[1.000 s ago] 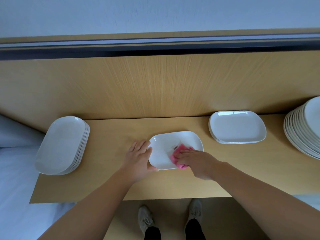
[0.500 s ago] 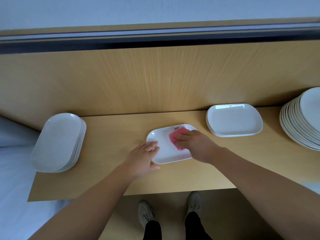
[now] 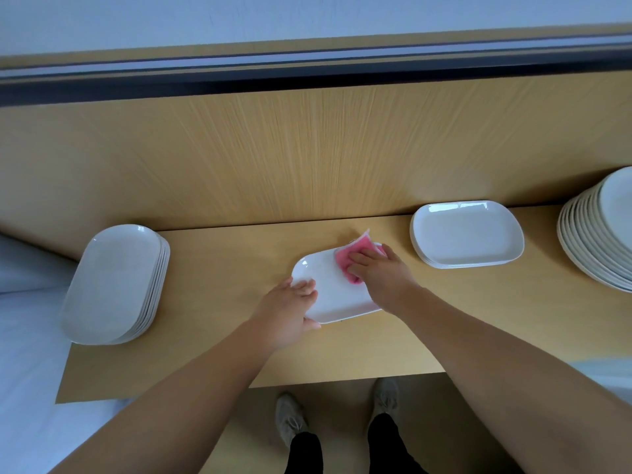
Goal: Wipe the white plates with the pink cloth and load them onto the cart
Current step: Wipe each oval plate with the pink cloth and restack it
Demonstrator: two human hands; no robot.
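Observation:
A white rounded-rectangle plate (image 3: 333,289) lies flat in the middle of the wooden table (image 3: 219,268). My left hand (image 3: 290,309) grips its near left edge, thumb under the rim and fingers on top. My right hand (image 3: 379,271) presses the pink cloth (image 3: 352,256) onto the plate's far right part; the cloth's corner sticks out past the far rim. A stack of several oval white plates (image 3: 113,285) sits at the table's left end. A short stack of rectangular white plates (image 3: 466,234) stands to the right.
A tall stack of round white plates (image 3: 602,234) is at the far right edge. A wooden back panel (image 3: 307,148) rises behind the table. White bedding (image 3: 24,354) lies to the left. My shoes (image 3: 290,419) stand below the table's near edge. No cart is in view.
My right hand has slid the pink cloth from the plate's near right part up to its far right edge. My left hand shifted onto the plate's near left rim.

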